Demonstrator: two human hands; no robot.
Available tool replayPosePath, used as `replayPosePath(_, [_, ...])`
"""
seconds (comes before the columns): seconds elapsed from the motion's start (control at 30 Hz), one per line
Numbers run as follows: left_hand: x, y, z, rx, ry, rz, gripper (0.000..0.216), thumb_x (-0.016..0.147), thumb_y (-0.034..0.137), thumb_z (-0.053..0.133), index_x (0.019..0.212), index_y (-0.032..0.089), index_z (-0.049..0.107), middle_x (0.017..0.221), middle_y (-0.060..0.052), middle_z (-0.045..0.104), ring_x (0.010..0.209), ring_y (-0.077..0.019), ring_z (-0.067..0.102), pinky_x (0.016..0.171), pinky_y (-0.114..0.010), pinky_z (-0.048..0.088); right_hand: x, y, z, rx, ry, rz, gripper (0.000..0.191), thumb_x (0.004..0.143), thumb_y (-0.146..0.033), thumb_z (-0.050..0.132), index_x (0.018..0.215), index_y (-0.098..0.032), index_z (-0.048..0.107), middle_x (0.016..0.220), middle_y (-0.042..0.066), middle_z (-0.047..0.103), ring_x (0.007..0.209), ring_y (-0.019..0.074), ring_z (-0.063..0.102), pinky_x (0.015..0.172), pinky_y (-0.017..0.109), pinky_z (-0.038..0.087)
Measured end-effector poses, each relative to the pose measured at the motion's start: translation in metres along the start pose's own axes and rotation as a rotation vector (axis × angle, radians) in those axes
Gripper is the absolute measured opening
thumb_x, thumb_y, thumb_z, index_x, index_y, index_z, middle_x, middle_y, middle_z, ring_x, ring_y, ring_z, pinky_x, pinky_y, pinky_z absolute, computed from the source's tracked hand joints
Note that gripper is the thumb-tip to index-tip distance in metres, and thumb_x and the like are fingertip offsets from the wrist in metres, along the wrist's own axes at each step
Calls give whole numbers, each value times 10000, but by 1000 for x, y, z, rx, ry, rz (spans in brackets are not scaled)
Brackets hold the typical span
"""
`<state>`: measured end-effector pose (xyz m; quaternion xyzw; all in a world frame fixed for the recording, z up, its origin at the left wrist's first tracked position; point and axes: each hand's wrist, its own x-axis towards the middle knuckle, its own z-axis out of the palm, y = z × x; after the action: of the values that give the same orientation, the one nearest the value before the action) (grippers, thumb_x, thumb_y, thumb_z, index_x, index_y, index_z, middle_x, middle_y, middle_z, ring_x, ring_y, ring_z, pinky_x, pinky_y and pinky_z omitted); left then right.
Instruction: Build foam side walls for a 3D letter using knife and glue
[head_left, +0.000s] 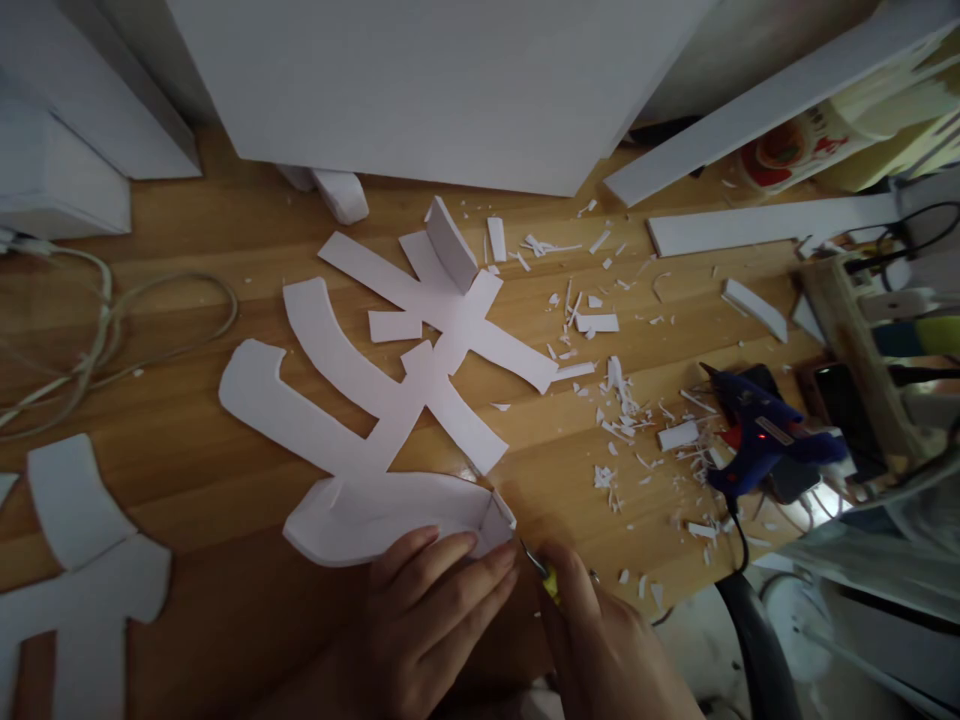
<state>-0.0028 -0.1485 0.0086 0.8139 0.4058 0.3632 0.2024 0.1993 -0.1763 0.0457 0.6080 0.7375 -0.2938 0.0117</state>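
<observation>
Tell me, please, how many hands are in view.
2: the left hand on the curved white strip, and the right hand beside it, holding a yellow-handled craft knife.

Wooden tabletop point(187, 385), pale floor point(691, 632), greyish wall point(671, 85), dim light

On tabletop point(540, 450), spotted cut-out character point(405, 410) near centre, with panel point(435, 90) behind it, cable point(110, 290) and second cut-out point(97, 580) to left, scraps point(598, 323) to right, glue gun point(765, 432) farther right, left hand point(442, 610) at near edge, cutter point(551, 583) in right hand point(604, 640) just beside.
</observation>
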Motion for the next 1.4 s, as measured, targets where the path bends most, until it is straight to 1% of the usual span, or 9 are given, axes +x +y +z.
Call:
replayPosePath(0.2, [-1,-3,3,23,-2,36,343,1017,149,382,1158,172,694,1095,39,760,1116,-112,577,1161,-268,245,3,0,2,-46,35,-23,328,864,-37,327,1140,-159,455,677,62,745,557,218,735,458,231,539])
replayPosePath(0.37, [3,-2,0,37,24,53,387,1027,144,333,1144,160,701,1104,29,758,1090,-111,594,1148,-272,269,10,3,10,-117,-24,43,317,887,-68,346,1153,-138,505,657,65,733,498,213,703,436,241,511])
replayPosePath(0.47, [3,0,-2,40,-31,22,380,1025,132,339,1138,165,701,1105,36,758,1085,-111,592,1149,-270,267,16,10,13,-183,-82,61,285,929,-136,397,1176,-154,538,746,97,749,630,235,738,541,270,549])
replayPosePath(0.57, [2,-2,1,31,29,43,384,1018,129,342,1116,163,711,1072,28,765,1075,-116,600,1142,-275,275,16,15,13,-212,-85,23,260,918,-145,422,1140,-171,554,821,120,752,737,257,749,603,297,567])
replayPosePath(0.8, [1,-3,2,12,24,49,386,1032,150,333,1131,168,706,1098,35,759,1077,-108,599,1126,-267,281,9,5,-5,-27,104,-34,225,959,-116,317,1109,-208,458,798,53,753,634,201,739,526,248,545])
replayPosePath(0.9, [3,-2,-2,4,-32,20,381,1034,144,334,1146,174,697,1090,43,762,1076,-102,592,1128,-258,271,11,7,-8,-76,75,-74,185,1001,-163,294,1076,-195,460,705,37,734,566,207,726,479,253,522])
replayPosePath(1.1, [5,0,-2,21,-11,25,384,1038,147,331,1129,182,703,1061,40,769,1047,-94,615,1122,-257,283,17,13,-9,-138,50,-126,211,1032,-204,265,978,-194,468,599,11,690,469,184,689,401,229,445])
replayPosePath(1.23, [4,-1,2,25,51,31,387,1031,137,342,1075,194,722,1013,38,776,1032,-92,630,1118,-250,293,22,14,-10,-210,9,-130,211,1010,-155,275,947,-192,473,596,21,695,458,177,682,386,228,413])
replayPosePath(1.4, [1,-2,1,19,16,38,415,1037,145,308,1119,185,712,1075,36,763,1099,-88,612,1152,-257,266,25,14,-12,-251,-34,-123,117,925,-99,415,927,-196,480,541,-20,669,414,160,657,363,229,365])
